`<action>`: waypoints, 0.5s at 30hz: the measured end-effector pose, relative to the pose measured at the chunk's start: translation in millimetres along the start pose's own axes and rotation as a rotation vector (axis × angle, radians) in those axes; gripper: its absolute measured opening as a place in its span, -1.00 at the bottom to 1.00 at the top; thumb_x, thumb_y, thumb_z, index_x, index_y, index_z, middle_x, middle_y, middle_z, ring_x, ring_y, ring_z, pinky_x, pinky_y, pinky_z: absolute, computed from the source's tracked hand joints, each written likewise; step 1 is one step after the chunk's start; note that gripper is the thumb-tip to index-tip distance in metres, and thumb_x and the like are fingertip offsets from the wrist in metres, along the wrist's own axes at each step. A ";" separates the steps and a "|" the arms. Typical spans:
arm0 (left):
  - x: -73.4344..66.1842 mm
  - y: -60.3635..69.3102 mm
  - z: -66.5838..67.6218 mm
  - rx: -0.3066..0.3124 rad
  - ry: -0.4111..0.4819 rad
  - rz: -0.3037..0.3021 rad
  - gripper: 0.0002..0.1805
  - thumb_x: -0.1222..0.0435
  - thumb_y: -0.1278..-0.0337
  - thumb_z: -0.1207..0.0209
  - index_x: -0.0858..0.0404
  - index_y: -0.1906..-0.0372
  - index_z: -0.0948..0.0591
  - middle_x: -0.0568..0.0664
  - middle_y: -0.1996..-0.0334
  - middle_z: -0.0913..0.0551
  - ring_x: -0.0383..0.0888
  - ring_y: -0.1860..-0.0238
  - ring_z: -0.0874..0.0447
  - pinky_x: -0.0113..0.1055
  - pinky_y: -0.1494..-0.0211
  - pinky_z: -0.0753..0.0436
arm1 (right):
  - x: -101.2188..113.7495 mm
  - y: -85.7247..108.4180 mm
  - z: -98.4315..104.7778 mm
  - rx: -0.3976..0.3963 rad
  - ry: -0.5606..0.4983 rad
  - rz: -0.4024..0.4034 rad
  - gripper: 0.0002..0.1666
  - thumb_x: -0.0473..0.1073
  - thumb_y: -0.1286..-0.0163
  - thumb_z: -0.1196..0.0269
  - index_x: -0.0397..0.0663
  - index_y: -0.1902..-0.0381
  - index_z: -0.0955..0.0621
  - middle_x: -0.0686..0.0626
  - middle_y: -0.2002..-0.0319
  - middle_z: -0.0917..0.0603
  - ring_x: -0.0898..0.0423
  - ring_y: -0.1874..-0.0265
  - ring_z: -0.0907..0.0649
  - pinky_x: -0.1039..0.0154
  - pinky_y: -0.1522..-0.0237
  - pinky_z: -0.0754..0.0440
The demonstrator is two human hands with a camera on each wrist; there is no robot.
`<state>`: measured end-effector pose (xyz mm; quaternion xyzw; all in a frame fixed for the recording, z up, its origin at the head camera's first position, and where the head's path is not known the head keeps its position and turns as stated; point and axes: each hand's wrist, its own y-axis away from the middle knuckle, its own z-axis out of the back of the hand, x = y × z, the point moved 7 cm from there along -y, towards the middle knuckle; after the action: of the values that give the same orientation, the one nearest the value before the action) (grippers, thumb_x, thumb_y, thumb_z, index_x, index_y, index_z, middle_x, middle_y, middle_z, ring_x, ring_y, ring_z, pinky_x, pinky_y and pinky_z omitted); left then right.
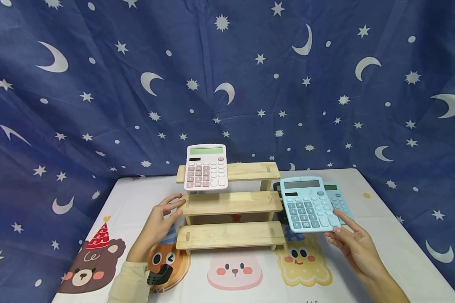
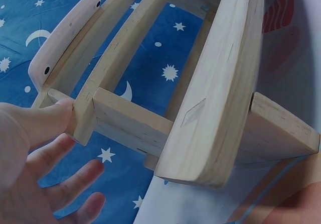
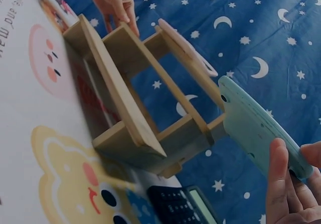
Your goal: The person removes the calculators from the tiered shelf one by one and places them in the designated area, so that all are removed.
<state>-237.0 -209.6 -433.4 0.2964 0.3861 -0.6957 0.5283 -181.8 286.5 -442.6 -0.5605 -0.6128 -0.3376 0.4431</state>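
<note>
A light blue calculator is held up by its lower right corner, pinched between the thumb and fingers of my right hand. It is just right of a three-tier wooden stand. My left hand pinches the left end of the stand's middle tier; in the left wrist view the thumb lies against that board end. A white and pink calculator leans upright at the left of the top tier. The right wrist view shows the back of the held calculator.
Behind the held calculator are another blue calculator and a dark calculator, both partly hidden. A white tablecloth with cartoon prints covers the table. A dark blue curtain with moons and stars hangs behind.
</note>
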 end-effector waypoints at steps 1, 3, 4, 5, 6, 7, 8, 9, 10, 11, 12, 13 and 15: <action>0.0 0.0 0.2 0.000 0.000 -0.001 -0.60 0.32 -0.41 -0.17 0.37 -0.26 -0.60 0.26 -0.43 -0.42 0.33 -0.49 -0.28 0.39 -0.30 -0.41 | -1.1 0.8 1.2 -0.002 0.000 -0.005 -0.39 -0.48 -0.55 0.03 0.32 -0.26 -0.54 -0.02 0.15 -0.83 0.19 0.23 -0.82 0.41 0.17 -0.73; -0.1 0.0 0.6 -0.002 -0.003 -0.002 -0.60 0.32 -0.41 -0.17 0.37 -0.26 -0.60 0.26 -0.42 -0.42 0.33 -0.49 -0.28 0.40 -0.30 -0.41 | -3.7 2.8 3.8 -0.008 0.002 -0.017 -0.39 -0.48 -0.55 0.03 0.32 -0.27 -0.54 -0.03 0.14 -0.83 0.19 0.23 -0.82 0.40 0.16 -0.73; -0.1 0.0 0.8 -0.003 -0.004 -0.003 -0.60 0.33 -0.41 -0.17 0.37 -0.26 -0.60 0.25 -0.42 -0.43 0.33 -0.48 -0.29 0.40 -0.30 -0.41 | -5.0 4.0 5.2 -0.011 0.001 -0.022 -0.39 -0.48 -0.55 0.03 0.32 -0.27 -0.55 -0.03 0.14 -0.83 0.19 0.23 -0.82 0.39 0.16 -0.73; 0.0 0.0 0.8 -0.003 -0.005 -0.002 -0.60 0.33 -0.41 -0.17 0.37 -0.26 -0.60 0.25 -0.42 -0.43 0.33 -0.49 -0.29 0.40 -0.30 -0.41 | -6.3 5.1 6.8 -0.017 0.006 -0.027 -0.39 -0.47 -0.55 0.02 0.33 -0.27 -0.55 -0.03 0.14 -0.83 0.19 0.23 -0.82 0.39 0.16 -0.74; 0.0 0.0 0.7 -0.003 -0.004 -0.004 -0.60 0.33 -0.41 -0.17 0.38 -0.26 -0.60 0.25 -0.42 -0.43 0.33 -0.48 -0.29 0.40 -0.30 -0.41 | -7.6 6.5 8.3 -0.023 0.010 -0.033 -0.39 -0.47 -0.55 0.02 0.33 -0.26 -0.56 -0.03 0.14 -0.83 0.19 0.23 -0.82 0.38 0.16 -0.74; 0.0 0.0 0.6 -0.003 -0.004 -0.006 -0.60 0.33 -0.41 -0.17 0.38 -0.26 -0.60 0.25 -0.42 -0.43 0.34 -0.48 -0.29 0.41 -0.30 -0.41 | -8.8 8.1 9.9 -0.029 0.013 -0.039 -0.39 -0.46 -0.55 0.01 0.34 -0.26 -0.56 -0.03 0.14 -0.83 0.19 0.23 -0.82 0.38 0.16 -0.74; 0.0 0.0 0.6 -0.003 -0.004 -0.006 -0.60 0.33 -0.41 -0.17 0.39 -0.26 -0.60 0.25 -0.42 -0.43 0.34 -0.48 -0.29 0.41 -0.30 -0.41 | -10.2 9.5 11.5 -0.037 0.018 -0.048 -0.40 -0.46 -0.55 0.00 0.36 -0.25 -0.57 -0.02 0.14 -0.83 0.19 0.23 -0.82 0.38 0.16 -0.74; 0.0 0.1 0.4 -0.002 -0.003 -0.008 -0.60 0.33 -0.41 -0.17 0.39 -0.26 -0.60 0.26 -0.42 -0.43 0.35 -0.48 -0.29 0.41 -0.30 -0.41 | -11.4 10.9 13.2 -0.043 0.021 -0.056 -0.40 -0.45 -0.55 0.00 0.37 -0.24 -0.57 -0.02 0.14 -0.83 0.19 0.23 -0.82 0.38 0.16 -0.74; 0.2 0.1 0.4 -0.002 -0.003 -0.007 -0.60 0.33 -0.41 -0.17 0.39 -0.26 -0.60 0.26 -0.42 -0.43 0.35 -0.48 -0.29 0.41 -0.30 -0.40 | -12.7 12.0 14.8 -0.049 0.028 -0.066 -0.40 -0.44 -0.56 0.00 0.39 -0.23 -0.58 -0.01 0.15 -0.83 0.19 0.23 -0.82 0.39 0.16 -0.74; 0.4 0.1 0.4 -0.003 -0.002 -0.007 -0.60 0.33 -0.41 -0.17 0.40 -0.26 -0.60 0.26 -0.42 -0.43 0.35 -0.48 -0.29 0.41 -0.30 -0.40 | -13.9 13.1 16.1 -0.055 0.037 -0.075 -0.41 -0.44 -0.56 -0.01 0.40 -0.23 -0.58 -0.01 0.15 -0.83 0.20 0.23 -0.82 0.39 0.17 -0.74; 0.4 0.1 0.5 -0.004 -0.002 -0.007 -0.60 0.33 -0.41 -0.17 0.40 -0.26 -0.60 0.26 -0.42 -0.43 0.35 -0.48 -0.29 0.41 -0.30 -0.40 | -15.2 14.1 17.5 -0.060 0.041 -0.085 -0.41 -0.43 -0.56 -0.01 0.42 -0.22 -0.58 0.00 0.14 -0.83 0.21 0.23 -0.82 0.40 0.16 -0.73; 0.6 0.1 0.5 -0.005 -0.003 -0.006 -0.60 0.34 -0.41 -0.17 0.40 -0.26 -0.60 0.26 -0.42 -0.43 0.34 -0.48 -0.29 0.41 -0.30 -0.40 | -16.5 15.2 19.0 -0.065 0.049 -0.097 -0.41 -0.42 -0.56 -0.02 0.44 -0.21 -0.58 0.01 0.14 -0.83 0.21 0.22 -0.81 0.40 0.16 -0.73; 0.9 0.1 0.3 -0.006 -0.004 -0.004 -0.60 0.34 -0.41 -0.17 0.40 -0.26 -0.60 0.26 -0.42 -0.43 0.34 -0.48 -0.29 0.40 -0.30 -0.41 | -18.7 16.8 21.9 -0.077 0.064 -0.114 -0.42 -0.41 -0.56 -0.03 0.47 -0.20 -0.57 0.03 0.14 -0.83 0.23 0.22 -0.81 0.41 0.16 -0.73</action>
<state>-237.2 -210.4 -434.0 0.2926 0.3877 -0.6963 0.5284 -169.2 301.5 -469.5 -0.5302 -0.6157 -0.4035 0.4206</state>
